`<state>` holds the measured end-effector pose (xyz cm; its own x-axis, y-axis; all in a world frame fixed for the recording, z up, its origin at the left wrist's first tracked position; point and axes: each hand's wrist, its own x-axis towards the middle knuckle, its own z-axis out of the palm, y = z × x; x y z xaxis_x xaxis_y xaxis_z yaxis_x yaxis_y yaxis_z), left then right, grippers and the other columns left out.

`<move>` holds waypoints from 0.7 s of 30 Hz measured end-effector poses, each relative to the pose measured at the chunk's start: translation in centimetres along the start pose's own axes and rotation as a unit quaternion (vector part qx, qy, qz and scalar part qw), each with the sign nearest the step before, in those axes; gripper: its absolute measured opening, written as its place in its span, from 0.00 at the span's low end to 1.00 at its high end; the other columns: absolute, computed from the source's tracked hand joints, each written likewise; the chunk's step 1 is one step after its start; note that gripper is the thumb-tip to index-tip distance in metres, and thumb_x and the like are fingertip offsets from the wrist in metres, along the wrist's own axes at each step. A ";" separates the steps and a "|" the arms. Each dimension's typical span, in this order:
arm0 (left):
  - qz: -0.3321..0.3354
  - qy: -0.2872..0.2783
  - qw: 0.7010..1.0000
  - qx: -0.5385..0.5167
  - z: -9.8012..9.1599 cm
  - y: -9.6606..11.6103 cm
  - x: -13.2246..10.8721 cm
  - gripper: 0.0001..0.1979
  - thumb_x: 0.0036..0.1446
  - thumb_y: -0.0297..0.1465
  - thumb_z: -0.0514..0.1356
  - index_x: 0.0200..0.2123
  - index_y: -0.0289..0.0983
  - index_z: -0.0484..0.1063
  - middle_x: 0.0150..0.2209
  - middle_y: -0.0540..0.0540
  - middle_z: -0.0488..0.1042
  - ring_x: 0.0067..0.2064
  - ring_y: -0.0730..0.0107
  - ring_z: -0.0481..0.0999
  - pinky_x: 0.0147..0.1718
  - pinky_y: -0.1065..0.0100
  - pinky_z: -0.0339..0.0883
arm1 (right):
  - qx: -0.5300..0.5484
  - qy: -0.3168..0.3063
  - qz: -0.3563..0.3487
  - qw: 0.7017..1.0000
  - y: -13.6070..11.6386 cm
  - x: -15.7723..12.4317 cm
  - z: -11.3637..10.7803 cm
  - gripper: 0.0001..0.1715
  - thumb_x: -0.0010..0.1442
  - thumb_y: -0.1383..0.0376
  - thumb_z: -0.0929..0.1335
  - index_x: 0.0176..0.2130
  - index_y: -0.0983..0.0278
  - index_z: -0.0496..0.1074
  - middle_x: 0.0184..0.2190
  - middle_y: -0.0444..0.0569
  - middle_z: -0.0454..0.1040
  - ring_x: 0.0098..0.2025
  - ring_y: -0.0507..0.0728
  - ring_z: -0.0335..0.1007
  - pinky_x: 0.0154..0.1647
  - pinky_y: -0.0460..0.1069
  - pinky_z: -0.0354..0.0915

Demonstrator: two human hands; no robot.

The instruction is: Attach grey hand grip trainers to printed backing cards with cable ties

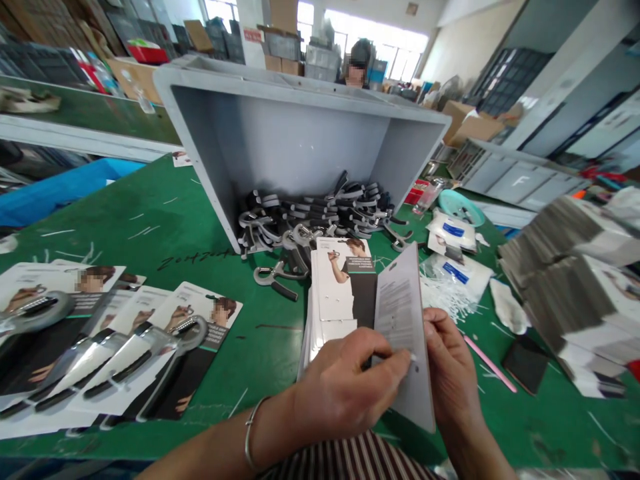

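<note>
One held card (pixel 401 320) bears print; a crate (pixel 500 176) reads "F".

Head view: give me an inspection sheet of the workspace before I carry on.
Surface: green tabletop, marked and strewn with thin white strips.
Job's things: white rectangular cardboard card with printed text, held tilted; grey-and-black hand grips heaped in a grey plastic crate on its side.
Clutter: slim pink stick, dark flat square.
Hands: left hand pinches at the card's face, contents unclear; right hand grips its edge.
Cables: nothing seen.
Surroundings: another person beyond the crate.
</note>
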<state>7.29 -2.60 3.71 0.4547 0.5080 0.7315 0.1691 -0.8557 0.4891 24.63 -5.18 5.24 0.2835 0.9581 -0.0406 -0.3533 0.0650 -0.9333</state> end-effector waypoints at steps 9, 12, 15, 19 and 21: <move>0.067 0.000 0.997 0.040 -0.3 0.5 0.3 0.17 0.61 0.27 0.58 0.53 0.31 0.70 0.40 0.42 0.76 0.37 0.67 0.75 0.33 0.68 0.73 | 0.009 0.017 0.035 0.999 0.0 0.2 0.2 0.13 0.56 0.59 0.75 0.37 0.58 0.68 0.27 0.39 0.71 0.25 0.50 0.68 0.30 0.46 0.69; 0.089 0.003 0.995 0.054 -0.9 0.8 0.6 0.14 0.62 0.25 0.57 0.50 0.30 0.71 0.37 0.43 0.77 0.36 0.67 0.76 0.33 0.68 0.74 | 0.015 0.001 0.029 0.999 0.0 0.2 0.4 0.12 0.57 0.60 0.74 0.37 0.58 0.69 0.26 0.39 0.70 0.24 0.50 0.67 0.30 0.46 0.69; 0.089 0.005 0.993 0.071 -1.3 0.7 0.7 0.14 0.63 0.26 0.56 0.51 0.30 0.71 0.37 0.42 0.76 0.36 0.67 0.76 0.33 0.68 0.74 | 0.017 -0.028 0.013 0.999 -0.2 0.1 0.7 0.08 0.59 0.62 0.73 0.36 0.58 0.69 0.28 0.40 0.71 0.27 0.49 0.67 0.30 0.44 0.67; 0.038 0.013 0.996 0.078 -1.3 0.2 -0.1 0.16 0.62 0.27 0.57 0.53 0.35 0.70 0.40 0.44 0.75 0.38 0.70 0.75 0.32 0.71 0.73 | 0.021 -0.088 -0.007 0.996 -0.3 -0.6 1.0 0.03 0.64 0.64 0.69 0.37 0.58 0.69 0.33 0.43 0.73 0.31 0.50 0.68 0.32 0.43 0.66; 0.021 0.019 0.996 0.082 -1.4 0.0 -0.5 0.16 0.62 0.27 0.58 0.54 0.36 0.70 0.40 0.45 0.75 0.38 0.70 0.75 0.33 0.72 0.72 | 0.011 -0.111 -0.020 0.994 -0.2 -1.0 0.9 0.01 0.65 0.64 0.67 0.38 0.58 0.69 0.36 0.45 0.74 0.33 0.51 0.68 0.35 0.45 0.67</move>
<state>5.87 -2.70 4.00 0.4323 0.4716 0.7686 0.2915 -0.8797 0.3757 23.61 -5.86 5.77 0.0940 0.9925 0.0778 -0.3661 0.1071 -0.9244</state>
